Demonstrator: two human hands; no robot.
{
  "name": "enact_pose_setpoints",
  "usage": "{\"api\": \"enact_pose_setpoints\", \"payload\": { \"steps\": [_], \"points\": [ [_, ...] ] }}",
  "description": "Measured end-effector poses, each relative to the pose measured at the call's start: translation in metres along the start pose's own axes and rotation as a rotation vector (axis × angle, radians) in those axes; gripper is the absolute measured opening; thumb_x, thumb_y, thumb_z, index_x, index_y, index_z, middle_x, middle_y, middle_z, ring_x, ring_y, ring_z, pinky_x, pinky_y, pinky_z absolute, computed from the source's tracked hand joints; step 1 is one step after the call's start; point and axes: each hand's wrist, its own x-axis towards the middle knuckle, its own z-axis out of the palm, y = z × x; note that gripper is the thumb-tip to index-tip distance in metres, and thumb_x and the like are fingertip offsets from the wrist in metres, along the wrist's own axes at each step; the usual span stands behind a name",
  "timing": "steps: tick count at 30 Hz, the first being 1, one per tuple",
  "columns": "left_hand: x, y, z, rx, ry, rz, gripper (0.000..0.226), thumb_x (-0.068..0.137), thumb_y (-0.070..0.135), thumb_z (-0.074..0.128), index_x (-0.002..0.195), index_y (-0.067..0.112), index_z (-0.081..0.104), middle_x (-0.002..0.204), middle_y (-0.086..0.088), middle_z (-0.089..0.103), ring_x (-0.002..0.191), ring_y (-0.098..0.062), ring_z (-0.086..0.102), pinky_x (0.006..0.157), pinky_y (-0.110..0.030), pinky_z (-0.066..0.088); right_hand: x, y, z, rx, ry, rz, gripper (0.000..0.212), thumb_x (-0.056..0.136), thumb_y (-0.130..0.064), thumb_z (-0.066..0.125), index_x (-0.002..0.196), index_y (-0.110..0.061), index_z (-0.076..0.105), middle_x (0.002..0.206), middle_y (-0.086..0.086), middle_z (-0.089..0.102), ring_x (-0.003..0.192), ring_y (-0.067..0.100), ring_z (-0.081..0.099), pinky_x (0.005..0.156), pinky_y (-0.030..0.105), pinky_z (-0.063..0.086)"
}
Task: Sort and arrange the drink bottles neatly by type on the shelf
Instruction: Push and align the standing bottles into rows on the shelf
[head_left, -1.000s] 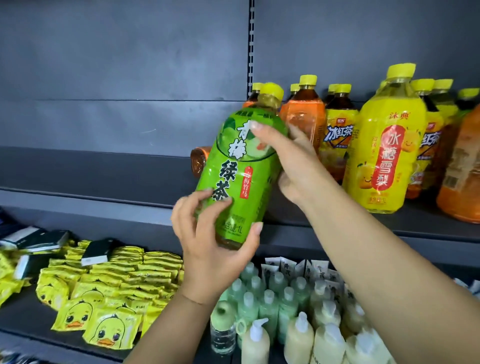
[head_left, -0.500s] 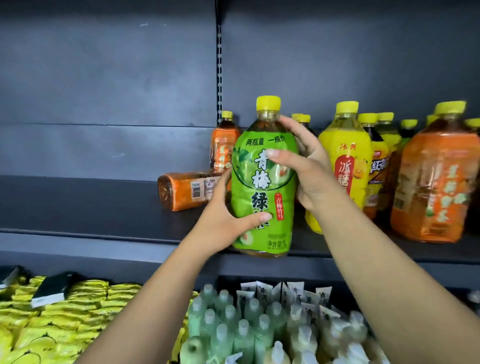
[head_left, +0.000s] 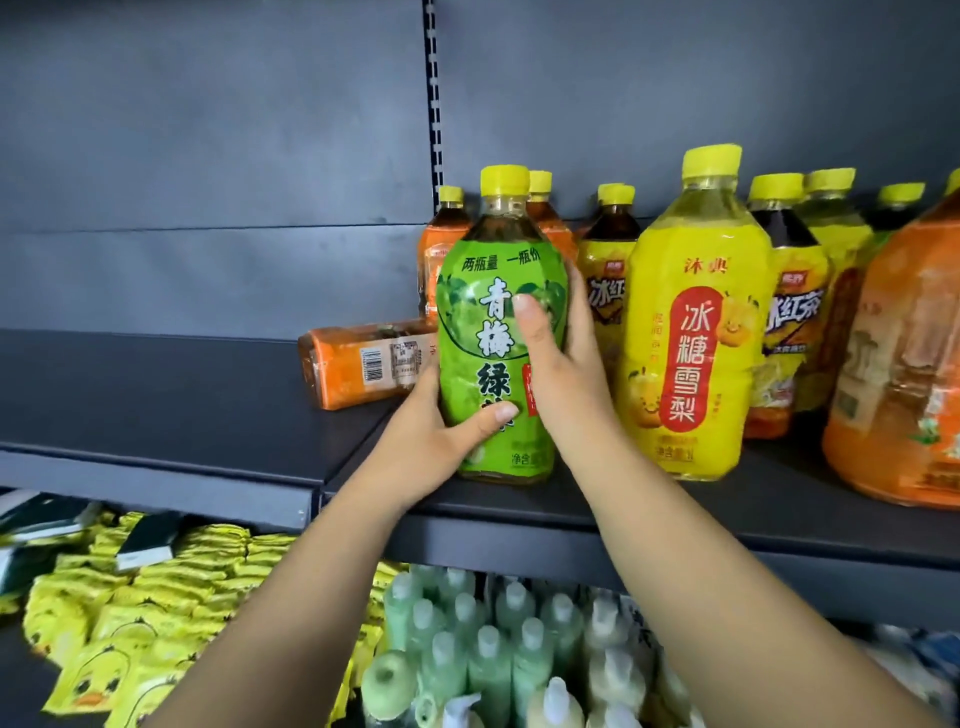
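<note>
Right now I am holding the green tea bottle (head_left: 483, 291) upright with both hands at the front of the dark shelf (head_left: 701, 506). My left hand (head_left: 421, 447) is wrapping round the lower left of the bottle, with the thumb lying across the front of the green label and the fingers hidden behind. My right hand (head_left: 566, 384) is clasping the right side higher up, with the thumb pressing on the middle of the label and the fingers curling round the back. Both hands are clamped on this one bottle. Its base is sitting at the shelf board near the front edge, though I cannot tell whether it is fully down. Its yellow cap is pointing straight up.

Just to the right, the yellow pear drink bottle (head_left: 691, 332) is standing upright, close beside my right hand. Between and behind these two an iced tea bottle (head_left: 605, 275) with dark liquid is standing, and more of that kind are showing further right, behind the pear drink. At the far right a big orange bottle (head_left: 904, 374) is running partly out of view.

To the left of the green tea bottle a fallen orange bottle (head_left: 358, 366) is lying on its side, base pointing left, barcode facing forward. Whether my left fingers are touching it I cannot tell. Behind it, upright orange bottles (head_left: 441, 244) are standing against the grey back panel (head_left: 208, 156).

On the lower level, yellow duck packets (head_left: 130, 623) are lying in heaps at the left, and pale green pump bottles (head_left: 488, 654) are standing in rows beneath my forearms.
</note>
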Motion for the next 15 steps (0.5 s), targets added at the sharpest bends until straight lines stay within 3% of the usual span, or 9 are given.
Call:
{"api": "enact_pose_setpoints", "payload": {
  "steps": [4, 7, 10, 13, 15],
  "points": [
    [-0.001, -0.002, 0.003, 0.076, 0.004, -0.035, 0.080, 0.060, 0.057, 0.066, 0.129, 0.026, 0.040, 0.123, 0.008, 0.058, 0.109, -0.002, 0.057, 0.094, -0.026, 0.047, -0.003, 0.007, 0.001, -0.105, 0.058, -0.084, 0.070, 0.088, -0.048, 0.048, 0.147, -0.026, 0.018, 0.148, 0.000, 0.036, 0.134, 0.015, 0.036, 0.110, 0.039, 0.033],
    [-0.005, 0.000, 0.003, 0.210, -0.002, -0.083, 0.082, 0.063, 0.060, 0.057, 0.134, 0.024, 0.038, 0.126, 0.009, 0.056, 0.115, -0.005, 0.052, 0.102, -0.028, 0.040, -0.008, 0.009, -0.001, -0.244, 0.113, -0.154, 0.064, 0.094, -0.034, 0.047, 0.148, -0.020, 0.016, 0.153, 0.003, 0.026, 0.140, 0.014, 0.024, 0.110, 0.017, 0.021],
    [-0.010, 0.004, -0.004, 0.303, -0.048, -0.120, 0.079, 0.067, 0.063, 0.054, 0.133, 0.023, 0.043, 0.127, 0.007, 0.058, 0.117, -0.007, 0.052, 0.105, -0.029, 0.037, -0.012, 0.006, -0.006, -0.370, 0.212, -0.329, 0.056, 0.090, -0.026, 0.056, 0.141, -0.010, 0.036, 0.148, 0.011, 0.034, 0.131, 0.005, 0.027, 0.098, -0.002, 0.014],
    [-0.017, 0.003, -0.023, 0.427, -0.126, -0.053, 0.054, 0.080, 0.056, 0.051, 0.123, 0.023, 0.057, 0.125, 0.010, 0.059, 0.118, -0.005, 0.051, 0.102, -0.017, 0.034, -0.016, 0.006, -0.009, -0.487, 0.317, -0.595, 0.037, 0.083, -0.023, 0.059, 0.114, -0.005, 0.063, 0.121, 0.017, 0.056, 0.112, 0.011, 0.042, 0.096, 0.008, 0.027],
    [-0.023, 0.005, -0.038, 0.572, -0.086, 0.018, 0.035, 0.088, 0.040, 0.052, 0.112, 0.020, 0.066, 0.110, 0.015, 0.062, 0.106, 0.000, 0.052, 0.083, 0.003, 0.031, -0.019, 0.002, -0.009, -0.571, 0.324, -0.753, 0.028, 0.081, -0.021, 0.059, 0.101, -0.004, 0.069, 0.105, 0.017, 0.062, 0.101, 0.017, 0.046, 0.091, 0.019, 0.035]
  ]
}}
